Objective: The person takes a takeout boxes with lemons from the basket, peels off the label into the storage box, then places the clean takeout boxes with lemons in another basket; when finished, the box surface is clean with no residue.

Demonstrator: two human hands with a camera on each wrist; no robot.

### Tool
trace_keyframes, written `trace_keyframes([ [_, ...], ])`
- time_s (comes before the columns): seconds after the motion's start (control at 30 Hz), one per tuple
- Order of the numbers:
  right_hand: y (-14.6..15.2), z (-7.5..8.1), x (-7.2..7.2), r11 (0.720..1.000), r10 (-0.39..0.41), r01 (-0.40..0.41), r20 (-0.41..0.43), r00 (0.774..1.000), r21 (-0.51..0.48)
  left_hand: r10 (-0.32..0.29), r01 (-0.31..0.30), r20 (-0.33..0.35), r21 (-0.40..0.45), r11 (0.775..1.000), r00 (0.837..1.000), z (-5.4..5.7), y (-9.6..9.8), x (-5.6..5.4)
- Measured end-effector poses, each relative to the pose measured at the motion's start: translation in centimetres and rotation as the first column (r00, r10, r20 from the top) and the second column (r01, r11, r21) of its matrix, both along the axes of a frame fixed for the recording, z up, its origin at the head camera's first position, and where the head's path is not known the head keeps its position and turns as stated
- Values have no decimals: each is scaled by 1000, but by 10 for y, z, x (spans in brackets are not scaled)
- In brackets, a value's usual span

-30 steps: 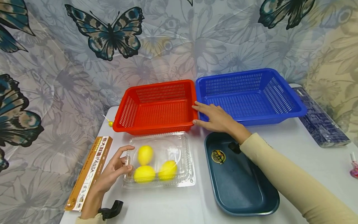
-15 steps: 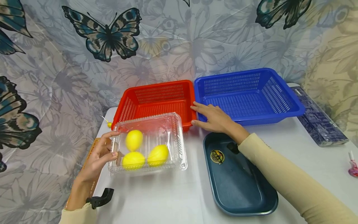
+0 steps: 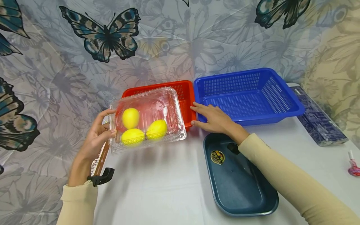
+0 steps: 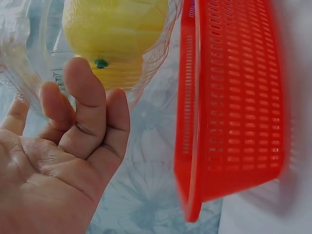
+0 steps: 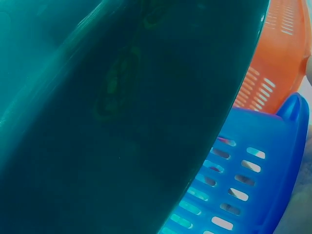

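My left hand point(image 3: 94, 140) pinches the left edge of a clear plastic clamshell container point(image 3: 147, 101) between thumb and fingers. Inside lie three yellow lemons point(image 3: 130, 118). The container is raised and tilted, covering much of the red basket point(image 3: 189, 107) in the head view. In the left wrist view, curled fingers point(image 4: 87, 83) show under the container beside the red basket point(image 4: 243, 107). My right hand point(image 3: 215, 118) rests with spread fingers where the red and blue baskets meet, touching the red rim. The blue basket point(image 3: 253, 120) stands to the right. The right wrist view does not show the hand's grip.
A dark teal tray point(image 3: 239, 187) stands under my right forearm. A pasta box point(image 3: 102, 160) lies at the left, partly hidden by my left arm. At the right are a dark blue patterned box point(image 3: 320, 115) and a pink lollipop point(image 3: 353, 168). A patterned cloth wall point(image 3: 168, 56) rises behind.
My left hand has lifted the container of lemons off the table and carried it up and forward to the red basket. The right hand has stayed in place.
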State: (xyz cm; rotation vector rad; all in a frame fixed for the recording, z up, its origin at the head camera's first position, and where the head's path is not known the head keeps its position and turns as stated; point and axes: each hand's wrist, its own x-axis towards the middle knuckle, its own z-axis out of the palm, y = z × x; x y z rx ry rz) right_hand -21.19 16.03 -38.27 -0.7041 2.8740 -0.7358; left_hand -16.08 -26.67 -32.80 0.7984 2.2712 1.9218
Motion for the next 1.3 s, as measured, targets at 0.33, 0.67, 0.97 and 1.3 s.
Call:
trace_keyframes([
  [0.33,-2,0,0,1000,4,-4,-7,1000,1,73,-73,-7,-17,997,997,4,7,-35],
  [0.67,-2,-1,-2,1000,12,-12,-17,1000,7,88,-82,76,-79,994,993,6,9,-67],
  [0.97,-1,-2,-1,1000,5,-5,-16,1000,6,117,-81,109,-289,954,987,-3,20,-94],
  [1.3,0,-2,0,1000,-14,13,1,1000,10,96,-44,148,-325,945,984,-18,29,-113],
])
